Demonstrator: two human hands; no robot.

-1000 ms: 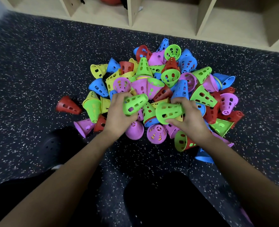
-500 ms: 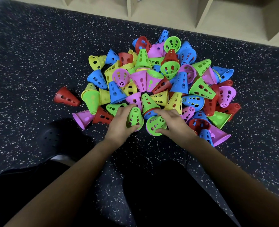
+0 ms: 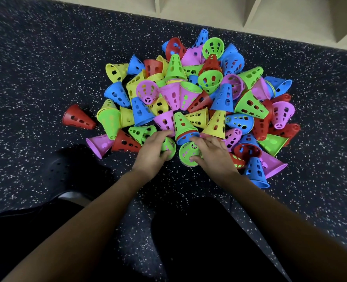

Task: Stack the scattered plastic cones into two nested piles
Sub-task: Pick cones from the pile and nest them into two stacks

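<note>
A heap of perforated plastic cones (image 3: 199, 92) in green, blue, red, yellow and purple lies on the dark speckled floor. My left hand (image 3: 153, 152) grips a green cone (image 3: 169, 145) at the heap's near edge. My right hand (image 3: 213, 155) holds another green cone (image 3: 188, 153) right beside it, its wide mouth facing me. The two green cones sit low against the floor, a small gap between them. Just behind them stands a small nested stack with a green cone on top (image 3: 183, 125).
A lone red cone (image 3: 77, 119) lies apart at the left. A dark perforated shoe (image 3: 56, 171) rests on the floor (image 3: 36, 68) at the near left. Pale wooden shelf units (image 3: 270, 15) line the far edge. My dark-clothed legs fill the bottom.
Both hands have drawn the two green cones down from above the heap to its near edge, turning them from lying sideways to mouths facing me.
</note>
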